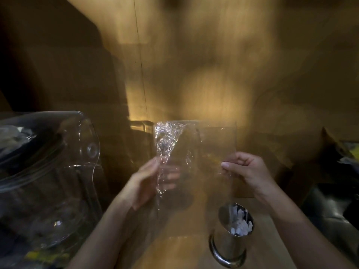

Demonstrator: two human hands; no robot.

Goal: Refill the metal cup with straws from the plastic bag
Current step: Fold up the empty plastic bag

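Observation:
A clear plastic bag [196, 144] is held up flat between both hands over the wooden counter [180, 251]; it looks see-through and I can make out no straws inside it. My left hand [147, 181] grips its crinkled left side. My right hand [246, 169] pinches its right edge between thumb and fingers. Below my right hand stands the metal cup [231, 241], shiny, with the white paper-wrapped ends of straws [241, 224] showing in its mouth.
A large clear glass jar [48, 171] lies to the left with dark items inside. A wooden wall [194, 65] rises close behind. At the right edge sit a dark box [334, 152] and a dark shiny bag [330, 202]. The picture is dim and blurred.

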